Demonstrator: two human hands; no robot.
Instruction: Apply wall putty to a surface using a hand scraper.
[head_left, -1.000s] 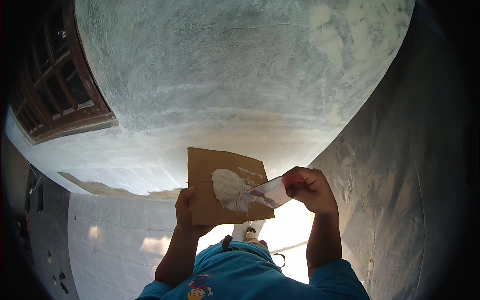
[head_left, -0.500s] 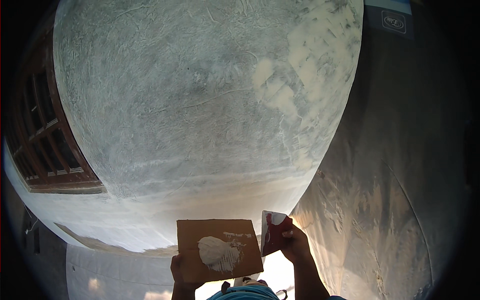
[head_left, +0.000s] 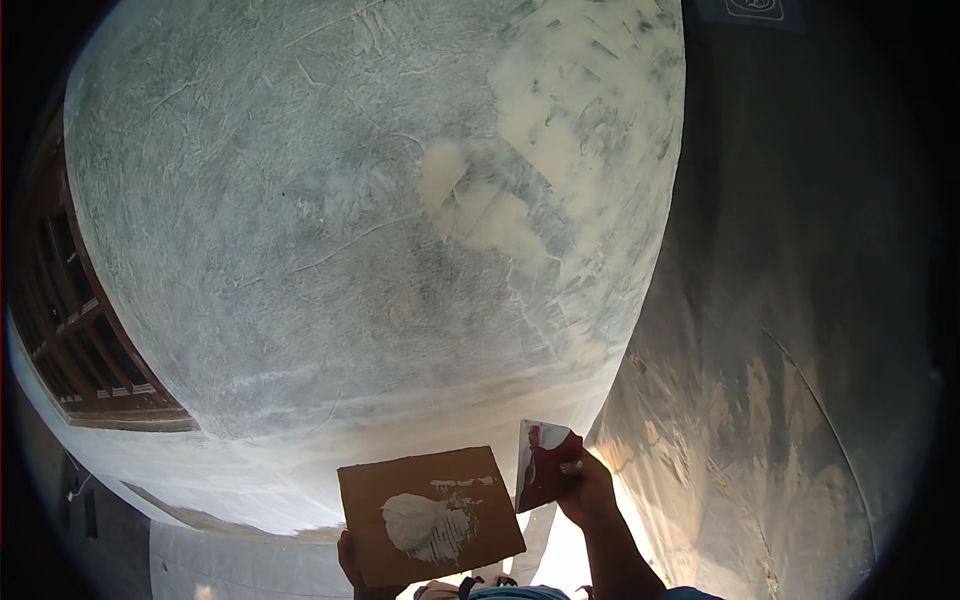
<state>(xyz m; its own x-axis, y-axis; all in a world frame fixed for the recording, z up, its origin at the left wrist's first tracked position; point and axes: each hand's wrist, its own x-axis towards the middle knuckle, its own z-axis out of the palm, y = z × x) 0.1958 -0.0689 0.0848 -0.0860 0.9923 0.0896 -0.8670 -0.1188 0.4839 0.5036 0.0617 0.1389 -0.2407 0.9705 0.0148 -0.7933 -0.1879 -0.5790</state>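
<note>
Now lifted clear, the scraper point(head_left: 549, 474) gripped by the right hand point(head_left: 591, 492) flanks the right edge of cardboard point(head_left: 365, 510) the left hand point(head_left: 347, 562) grips.

From here I can make out a sliver of blue shirt point(head_left: 522, 593), a small dark strap-like piece point(head_left: 466, 587) beside it, a blue right sleeve point(head_left: 690, 594), and an ungloved left hand point(head_left: 349, 560) and right hand point(head_left: 590, 487).

1 fisheye view looks from the wearer's head, the left of 2 cameras, forward and down at a wall point(head_left: 330, 200) reaching past 12 o'clock. Closer in, the left hand point(head_left: 348, 562) enters at 7 o'clock, the right hand point(head_left: 588, 488) at 5.
</note>
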